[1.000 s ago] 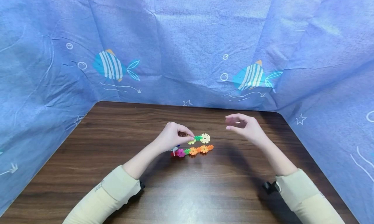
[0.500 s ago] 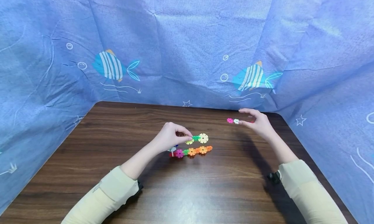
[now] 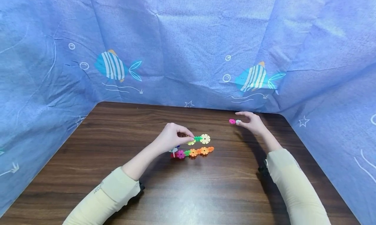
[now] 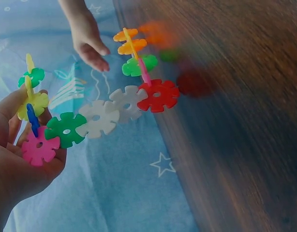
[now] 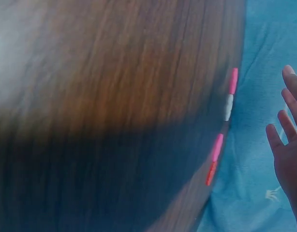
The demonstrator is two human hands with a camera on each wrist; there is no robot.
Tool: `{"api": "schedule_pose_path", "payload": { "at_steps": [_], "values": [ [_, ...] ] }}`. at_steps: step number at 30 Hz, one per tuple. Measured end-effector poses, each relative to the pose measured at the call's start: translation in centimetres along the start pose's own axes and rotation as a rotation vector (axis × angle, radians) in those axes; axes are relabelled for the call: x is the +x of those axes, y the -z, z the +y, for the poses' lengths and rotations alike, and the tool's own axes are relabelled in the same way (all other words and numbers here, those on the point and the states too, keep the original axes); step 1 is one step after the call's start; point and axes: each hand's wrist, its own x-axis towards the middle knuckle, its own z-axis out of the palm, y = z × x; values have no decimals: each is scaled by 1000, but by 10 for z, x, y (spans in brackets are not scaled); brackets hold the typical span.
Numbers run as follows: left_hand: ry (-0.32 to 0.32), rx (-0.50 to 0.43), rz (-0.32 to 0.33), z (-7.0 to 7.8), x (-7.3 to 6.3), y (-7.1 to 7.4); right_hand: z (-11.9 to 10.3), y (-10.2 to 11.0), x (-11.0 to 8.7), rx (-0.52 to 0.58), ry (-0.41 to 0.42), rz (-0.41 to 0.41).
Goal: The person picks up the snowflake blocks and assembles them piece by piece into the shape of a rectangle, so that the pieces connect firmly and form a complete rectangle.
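My left hand (image 3: pixel 172 138) pinches a bent chain of interlocking flower discs (image 3: pixel 193 152) above the middle of the table. In the left wrist view, yellow, blue, pink and green discs lie close to the fingers, then white discs (image 4: pixel 97 119), a red disc (image 4: pixel 158 95) and orange ones at the far end. At the back right, my right hand (image 3: pixel 252 123) hovers with thumb and fingers apart, holding nothing. Its thumb tip overlaps a white disc (image 3: pixel 238 122) beside a pink disc (image 3: pixel 232 121). The right wrist view also shows another pink disc (image 5: pixel 217 147) and a red disc (image 5: pixel 211 173).
The dark wooden table (image 3: pixel 229 186) ends at a rounded back edge close to the loose discs. A blue fabric backdrop (image 3: pixel 188 49) printed with fish hangs behind and along both sides. Dark wrist devices show at both cuffs.
My right hand has moved right and farther back, uncovering the pink and white discs, then shifted slightly left. My left hand keeps its hold on the chain, almost still.
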Motion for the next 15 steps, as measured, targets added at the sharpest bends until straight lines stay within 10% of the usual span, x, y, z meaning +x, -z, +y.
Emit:
{"api": "schedule_pose_path", "payload": {
  "at_steps": [15],
  "values": [
    [7,-6,-15,0,2,-1,14,-21,18,72,-119,-93]
  ]
}}
